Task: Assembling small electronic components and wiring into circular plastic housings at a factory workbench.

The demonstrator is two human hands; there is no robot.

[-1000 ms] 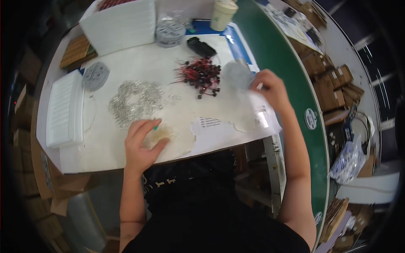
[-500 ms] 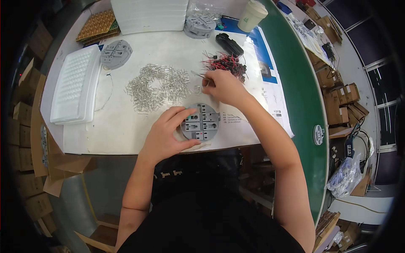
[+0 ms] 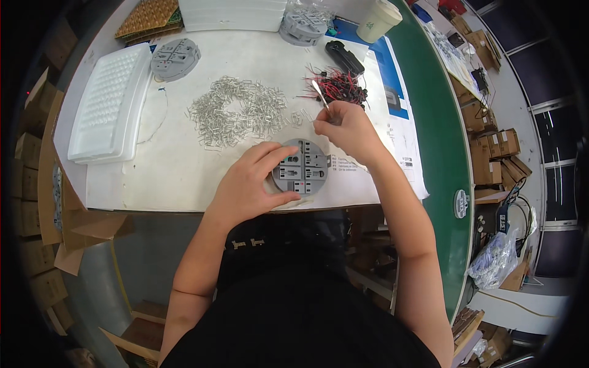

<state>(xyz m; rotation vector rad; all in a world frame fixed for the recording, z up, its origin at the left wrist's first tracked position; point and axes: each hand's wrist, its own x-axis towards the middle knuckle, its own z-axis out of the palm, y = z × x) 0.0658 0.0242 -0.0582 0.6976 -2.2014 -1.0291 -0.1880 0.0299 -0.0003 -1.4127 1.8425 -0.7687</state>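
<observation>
Gripping disc [image 3: 302,167] with left hand [image 3: 248,178], pinching stick [image 3: 318,90] with right hand [image 3: 351,132]. Might scatter clips [image 3: 257,116] through a low, careless sweep.

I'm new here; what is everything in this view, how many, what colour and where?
Round disc: one, grey, at the left hand; another, upper left; others stacked at the top
Slim tool: one, pale, in the right hand
Clips: many, silver, mid-table
Wires: many, red and black, right of clips
Case: one, black, above wires
Cup: one, cream, top right
Ridged tray: at least one, white, table's left
Boards: stack, brown-gold, upper left
Cardboard boxes: many, brown, both sides
Plastic bag: one, clear, lower right
Left hand: one, bare, gripping the disc
Right hand: one, bare, near wires
</observation>
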